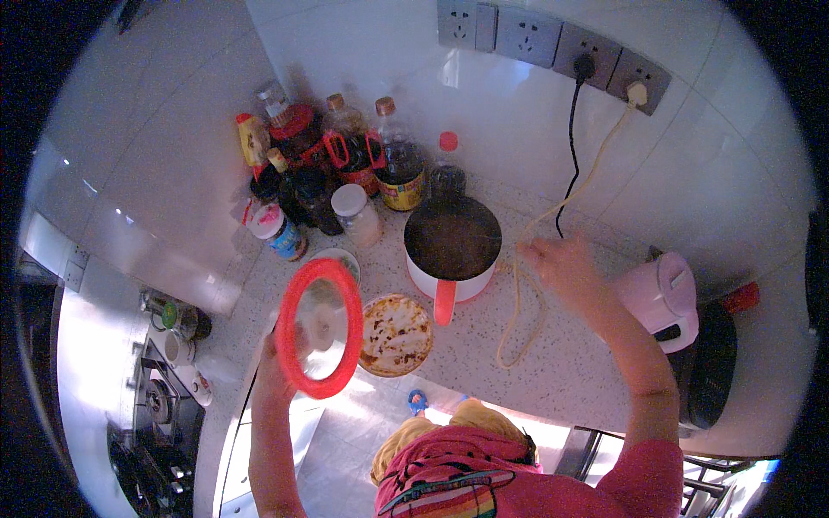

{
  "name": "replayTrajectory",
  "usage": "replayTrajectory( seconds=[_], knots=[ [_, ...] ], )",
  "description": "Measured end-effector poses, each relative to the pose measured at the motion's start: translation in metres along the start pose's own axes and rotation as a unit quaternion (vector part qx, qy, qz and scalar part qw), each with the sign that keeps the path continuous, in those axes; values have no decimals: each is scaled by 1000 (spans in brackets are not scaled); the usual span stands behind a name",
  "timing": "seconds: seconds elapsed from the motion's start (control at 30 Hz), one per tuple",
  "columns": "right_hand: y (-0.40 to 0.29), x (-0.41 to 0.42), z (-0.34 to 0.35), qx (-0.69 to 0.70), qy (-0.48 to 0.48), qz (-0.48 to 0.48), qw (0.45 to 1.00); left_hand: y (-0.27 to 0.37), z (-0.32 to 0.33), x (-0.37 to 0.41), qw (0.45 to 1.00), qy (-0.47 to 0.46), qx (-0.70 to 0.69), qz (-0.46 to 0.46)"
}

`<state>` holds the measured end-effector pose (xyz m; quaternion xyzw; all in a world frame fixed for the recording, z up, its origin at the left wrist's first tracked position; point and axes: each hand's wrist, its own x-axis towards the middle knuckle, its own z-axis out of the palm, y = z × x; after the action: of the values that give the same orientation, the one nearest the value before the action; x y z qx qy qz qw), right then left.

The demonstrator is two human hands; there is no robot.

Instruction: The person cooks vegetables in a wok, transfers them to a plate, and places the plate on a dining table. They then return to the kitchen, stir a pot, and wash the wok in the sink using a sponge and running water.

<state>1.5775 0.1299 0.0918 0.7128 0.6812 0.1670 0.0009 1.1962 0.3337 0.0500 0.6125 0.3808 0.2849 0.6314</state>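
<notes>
My left hand [277, 359] holds a clear lid with a thick red rim [356, 324], tilted up above the counter's front edge. To the right of the lid lies a round plate with brown and white residue [396, 335]. Behind the plate stands a white electric pot with a red handle [444, 302], its top uncovered and its inside dark. My right hand [558, 262] is raised right of the pot, near a pale power cord [516, 285] that loops on the counter. Whether its fingers touch the cord cannot be told.
Large sauce bottles [399, 162], a white-lidded jar [356, 217] and a blue-labelled jar [280, 234] crowd the back left. A pink kettle [660, 298] stands at the right beside a black appliance [712, 362]. Wall sockets [586, 55] hold two plugs. A gas stove [155, 401] is far left.
</notes>
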Motion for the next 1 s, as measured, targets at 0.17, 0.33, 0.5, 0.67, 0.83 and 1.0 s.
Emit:
replayTrajectory(
  seconds=[0.17,0.33,0.5,0.67,0.83,1.0],
  knots=[
    [-14,-18,6,45,41,-14,998,42,75,53,991,-84,80,61],
    [1,-44,34,273,158,184,931,63,152,100,877,-84,368,297],
    [10,-74,39,725,192,440,493,56,193,126,767,-99,530,349],
    [3,-92,19,784,244,436,368,40,212,148,710,-151,598,341],
    [-7,-104,1,751,256,455,404,22,225,158,647,-133,653,370],
    [-11,-105,-6,763,251,434,409,9,225,172,644,-160,647,375]
  ],
)
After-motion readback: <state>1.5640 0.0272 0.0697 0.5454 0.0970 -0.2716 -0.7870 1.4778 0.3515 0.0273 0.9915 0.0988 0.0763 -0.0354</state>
